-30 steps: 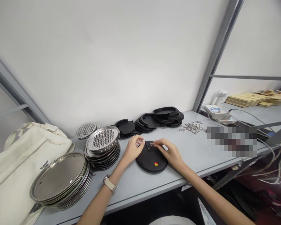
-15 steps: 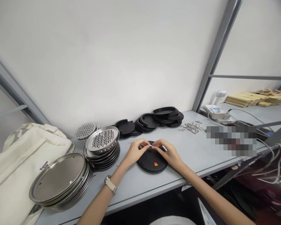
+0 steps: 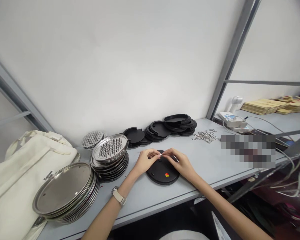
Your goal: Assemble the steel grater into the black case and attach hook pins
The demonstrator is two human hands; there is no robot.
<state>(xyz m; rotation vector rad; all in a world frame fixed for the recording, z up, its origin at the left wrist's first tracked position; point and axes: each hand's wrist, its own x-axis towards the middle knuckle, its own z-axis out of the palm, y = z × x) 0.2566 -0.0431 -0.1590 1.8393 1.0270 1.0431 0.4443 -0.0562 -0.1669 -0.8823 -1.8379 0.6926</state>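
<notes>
My left hand (image 3: pixel 147 161) and my right hand (image 3: pixel 177 160) meet over the far edge of a black round disc (image 3: pixel 162 178). The fingertips of both are pinched on a small shiny metal piece (image 3: pixel 161 154), mostly covered by the fingers, so its exact kind does not show. The disc lies flat on the grey table (image 3: pixel 190 173) and has small holes; red and yellow show through one near its front. To the right, a loose pile of small metal wire pieces (image 3: pixel 205 136) lies on the table.
Black round discs (image 3: pixel 158 129) are stacked along the wall. At the left stand perforated metal grater discs (image 3: pixel 111 149), a stack of metal round plates (image 3: pixel 65 190) and a cream bag (image 3: pixel 20 173). White cables (image 3: pixel 293 171) and a grey frame post (image 3: pixel 230 63) are at the right.
Both hands stay pinched over the disc's far edge, nearly still. The metal piece between the fingertips looks slightly turned. The view has shifted very slightly.
</notes>
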